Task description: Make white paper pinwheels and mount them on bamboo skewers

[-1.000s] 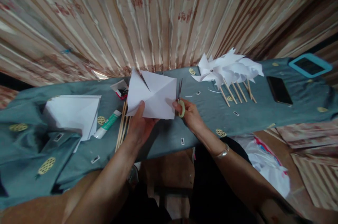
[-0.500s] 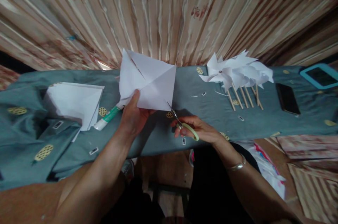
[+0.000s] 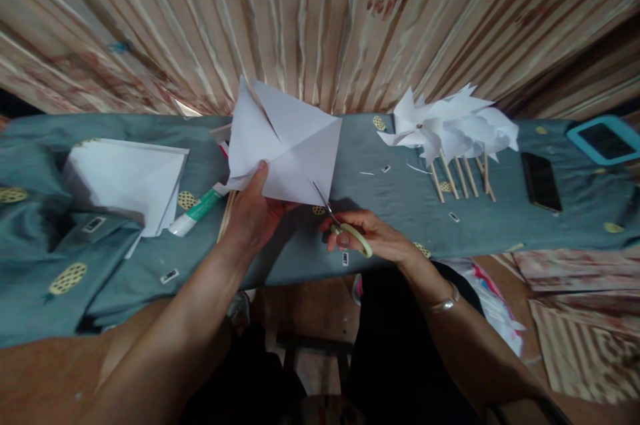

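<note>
My left hand (image 3: 257, 211) pinches a white square sheet of paper (image 3: 300, 138) near its lower left, thumb on top. Crease lines cross the sheet, and a slit runs in from its upper left corner. In my right hand (image 3: 367, 235) is a pair of scissors (image 3: 357, 241) with pale green handles. Their parted blades sit at the paper's lower right corner, one over the sheet. Beneath and beside my left hand lies a green and white tube (image 3: 197, 210), with thin wooden sticks partly hidden by my wrist.
Folded white sheets (image 3: 127, 175) lie at the left of the cloth-covered table (image 3: 300, 258). Several paper pinwheels (image 3: 450, 125) on sticks rest at the right. Past them are a black phone (image 3: 541, 181) and a blue-framed device (image 3: 607, 140). A pleated curtain (image 3: 320, 25) hangs behind.
The scissors' blades have moved further over the paper's corner. The slit at the upper left gapes wider. The whole view has shifted slightly.
</note>
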A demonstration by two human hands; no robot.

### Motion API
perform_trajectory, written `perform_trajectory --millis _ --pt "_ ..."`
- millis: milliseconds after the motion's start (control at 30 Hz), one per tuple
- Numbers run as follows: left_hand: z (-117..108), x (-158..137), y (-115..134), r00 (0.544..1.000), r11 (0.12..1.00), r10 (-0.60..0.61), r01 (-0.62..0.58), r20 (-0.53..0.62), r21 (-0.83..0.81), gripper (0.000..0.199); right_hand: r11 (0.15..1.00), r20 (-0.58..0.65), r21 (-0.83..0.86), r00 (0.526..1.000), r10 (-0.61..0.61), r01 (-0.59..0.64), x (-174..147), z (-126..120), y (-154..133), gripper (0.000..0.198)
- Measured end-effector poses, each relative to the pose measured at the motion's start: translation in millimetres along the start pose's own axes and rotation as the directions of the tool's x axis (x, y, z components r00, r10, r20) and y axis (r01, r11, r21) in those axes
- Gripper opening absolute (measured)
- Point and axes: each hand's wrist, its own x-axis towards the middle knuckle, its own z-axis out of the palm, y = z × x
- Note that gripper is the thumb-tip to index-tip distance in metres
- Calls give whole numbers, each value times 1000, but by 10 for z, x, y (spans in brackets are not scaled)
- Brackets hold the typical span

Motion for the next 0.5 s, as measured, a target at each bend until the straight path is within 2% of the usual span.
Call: perform_trajectory --millis 233,500 --pt "49 -19 44 998 998 15 -12 -68 56 21 999 -15 -46 999 -28 28 -8 -8 30 66" --pt "9 3 3 999 1000 6 -6 -38 -3 24 1000 -13 28 1000 14 -14 -13 -9 -1 64"
